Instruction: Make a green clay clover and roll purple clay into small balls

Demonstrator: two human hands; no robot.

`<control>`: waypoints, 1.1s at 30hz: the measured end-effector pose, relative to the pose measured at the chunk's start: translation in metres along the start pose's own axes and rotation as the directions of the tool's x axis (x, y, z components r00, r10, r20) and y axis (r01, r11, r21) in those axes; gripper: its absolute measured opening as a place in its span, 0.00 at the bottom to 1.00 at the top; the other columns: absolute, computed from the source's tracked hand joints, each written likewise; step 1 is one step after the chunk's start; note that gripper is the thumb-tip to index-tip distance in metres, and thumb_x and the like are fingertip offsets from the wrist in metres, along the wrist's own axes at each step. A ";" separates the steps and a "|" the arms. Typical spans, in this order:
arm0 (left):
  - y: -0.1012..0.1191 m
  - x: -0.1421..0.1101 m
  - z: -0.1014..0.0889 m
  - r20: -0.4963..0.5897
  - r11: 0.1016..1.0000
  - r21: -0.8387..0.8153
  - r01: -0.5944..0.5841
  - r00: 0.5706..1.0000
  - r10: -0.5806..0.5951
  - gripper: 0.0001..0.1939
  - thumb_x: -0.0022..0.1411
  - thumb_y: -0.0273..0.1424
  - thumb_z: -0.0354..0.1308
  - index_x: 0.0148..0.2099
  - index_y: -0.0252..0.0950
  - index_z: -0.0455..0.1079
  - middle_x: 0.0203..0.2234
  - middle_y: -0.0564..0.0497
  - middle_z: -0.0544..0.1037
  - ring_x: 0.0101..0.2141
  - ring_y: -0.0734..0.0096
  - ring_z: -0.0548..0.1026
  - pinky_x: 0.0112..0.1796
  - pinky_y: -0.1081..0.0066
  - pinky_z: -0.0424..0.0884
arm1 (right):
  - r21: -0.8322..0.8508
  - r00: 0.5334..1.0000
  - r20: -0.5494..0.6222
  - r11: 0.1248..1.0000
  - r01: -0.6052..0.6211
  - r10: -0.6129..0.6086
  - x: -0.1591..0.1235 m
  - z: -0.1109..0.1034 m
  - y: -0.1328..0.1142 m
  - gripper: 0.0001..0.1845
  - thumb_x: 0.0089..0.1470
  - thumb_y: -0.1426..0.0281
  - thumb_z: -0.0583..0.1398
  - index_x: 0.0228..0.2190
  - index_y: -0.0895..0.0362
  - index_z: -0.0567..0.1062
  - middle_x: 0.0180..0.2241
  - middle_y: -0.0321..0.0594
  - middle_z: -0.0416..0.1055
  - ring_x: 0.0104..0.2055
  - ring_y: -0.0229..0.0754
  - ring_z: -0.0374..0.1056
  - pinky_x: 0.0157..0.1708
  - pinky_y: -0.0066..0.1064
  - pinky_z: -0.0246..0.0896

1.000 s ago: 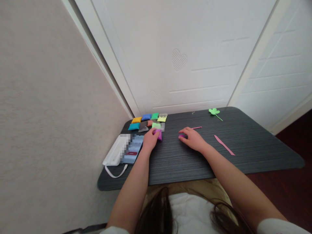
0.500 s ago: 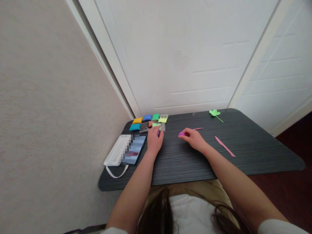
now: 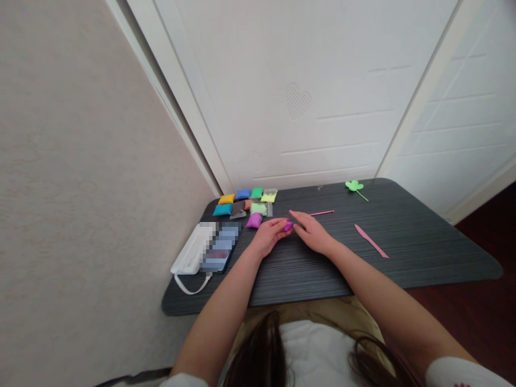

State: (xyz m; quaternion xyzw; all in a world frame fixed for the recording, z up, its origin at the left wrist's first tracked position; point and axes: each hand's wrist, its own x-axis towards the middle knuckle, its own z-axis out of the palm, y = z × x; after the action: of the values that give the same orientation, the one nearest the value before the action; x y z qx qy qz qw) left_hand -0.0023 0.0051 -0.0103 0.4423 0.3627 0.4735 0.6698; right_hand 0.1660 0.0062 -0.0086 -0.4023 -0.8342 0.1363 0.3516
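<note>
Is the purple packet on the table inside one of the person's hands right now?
No, the purple packet lies on the table, just beyond the left hand.

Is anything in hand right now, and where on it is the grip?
The left hand holds a purple lump by its left side, in the fingers; the right hand's fingers are at its other side, contact unclear.
</note>
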 end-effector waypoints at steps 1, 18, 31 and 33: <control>0.000 0.001 -0.001 -0.010 1.000 -0.008 -0.001 1.000 0.001 0.13 0.51 0.31 0.57 0.40 0.31 0.68 0.30 0.48 0.75 0.32 0.75 0.73 0.41 0.67 0.69 | -0.069 0.999 0.003 0.996 -0.048 0.048 0.000 -0.001 0.004 0.23 0.54 0.69 0.48 0.52 0.57 0.60 0.52 0.45 0.61 0.54 0.41 0.55 0.53 0.39 0.49; 0.008 0.003 -0.006 -0.063 0.947 -0.317 0.041 0.996 -0.064 0.12 0.52 0.36 0.53 0.27 0.30 0.64 0.16 0.54 0.66 0.17 0.82 0.64 0.16 0.81 0.58 | -0.458 0.888 -0.067 0.777 -0.432 0.455 -0.006 -0.013 0.033 0.24 0.52 0.59 0.47 0.45 0.59 0.65 0.49 0.49 0.61 0.54 0.50 0.52 0.51 0.50 0.39; 0.006 -0.002 0.012 -0.096 0.958 -0.280 -0.064 0.995 0.039 0.11 0.54 0.33 0.54 0.40 0.34 0.65 0.19 0.55 0.69 0.19 0.80 0.69 0.23 0.77 0.67 | -0.103 0.935 -0.298 0.968 -0.230 0.190 0.003 -0.006 -0.003 0.24 0.55 0.62 0.45 0.50 0.60 0.59 0.51 0.48 0.60 0.55 0.43 0.53 0.53 0.41 0.46; 0.003 -0.004 0.032 -0.018 0.944 -0.330 -0.011 1.000 0.005 0.14 0.53 0.29 0.55 0.44 0.35 0.64 0.29 0.50 0.74 0.32 0.74 0.73 0.37 0.71 0.68 | -0.071 0.943 -0.321 0.991 -0.117 0.088 0.008 -0.006 -0.015 0.25 0.56 0.63 0.44 0.52 0.60 0.56 0.54 0.46 0.56 0.57 0.41 0.49 0.55 0.40 0.44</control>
State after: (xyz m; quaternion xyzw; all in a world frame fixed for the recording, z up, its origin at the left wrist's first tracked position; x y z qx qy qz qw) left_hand 0.0246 -0.0063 0.0042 0.3213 0.2821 0.5340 0.7294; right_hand 0.1583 0.0023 0.0076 -0.4770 -0.7501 0.0508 0.4553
